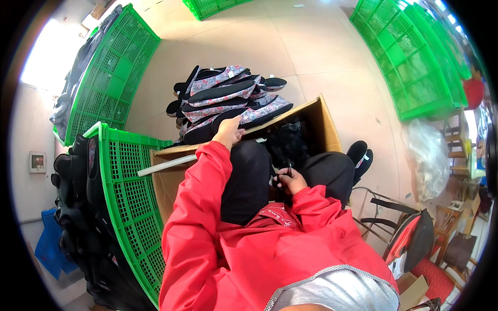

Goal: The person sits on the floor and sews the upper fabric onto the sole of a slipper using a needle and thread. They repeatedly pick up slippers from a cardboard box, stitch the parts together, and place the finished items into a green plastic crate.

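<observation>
A pile of slippers (220, 96) with grey-pink floral fabric and black trim lies on the floor ahead of me. My left hand (230, 132) is at its near side, fingers curled over the edge of the front floral slipper (265, 111). Low between my knees, my right hand (292, 180) is closed around what look like dark-handled scissors (289, 167); their blades are hidden. An open cardboard box (324, 122) stands just beyond my legs, with black items (290, 142) inside that I cannot make out clearly.
Green plastic crates stand close at left (129, 192), farther left (111, 78) and at far right (402, 67). Black slippers (78, 207) hang over the near crate's far side. A pale bar (168, 165) crosses the box's left edge. A metal-framed chair (386, 212) stands at right.
</observation>
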A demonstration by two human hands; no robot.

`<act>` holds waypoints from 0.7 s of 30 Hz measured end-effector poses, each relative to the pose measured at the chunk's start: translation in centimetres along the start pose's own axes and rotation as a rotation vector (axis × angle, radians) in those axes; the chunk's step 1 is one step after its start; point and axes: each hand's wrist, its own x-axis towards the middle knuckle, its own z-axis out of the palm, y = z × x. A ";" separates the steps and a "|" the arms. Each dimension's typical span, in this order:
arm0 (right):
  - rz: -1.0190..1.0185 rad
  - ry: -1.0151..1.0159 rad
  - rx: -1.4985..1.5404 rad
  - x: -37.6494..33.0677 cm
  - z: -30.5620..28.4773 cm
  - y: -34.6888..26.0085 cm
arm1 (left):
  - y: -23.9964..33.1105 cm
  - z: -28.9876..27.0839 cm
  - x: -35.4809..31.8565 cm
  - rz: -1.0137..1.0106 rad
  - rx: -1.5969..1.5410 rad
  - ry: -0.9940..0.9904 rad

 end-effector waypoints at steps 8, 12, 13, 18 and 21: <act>-0.015 -0.025 0.009 0.4 -0.7 0.7 | 0.1 -2.4 -2.4 -0.042 -0.371 -0.354; -0.062 -0.005 -0.017 -2.2 0.4 -1.7 | -1.0 -7.8 -9.9 0.173 -0.357 -0.585; -0.094 -0.012 0.014 -2.2 0.1 -1.5 | -0.9 -8.6 -14.7 0.253 -0.348 -0.636; -0.229 -0.188 0.126 -4.5 1.2 -2.7 | -7.2 -15.1 -27.1 0.452 -0.170 -0.581; -0.224 -0.265 0.161 -6.8 2.9 -3.5 | -12.9 -18.3 -30.1 0.468 -0.190 -0.607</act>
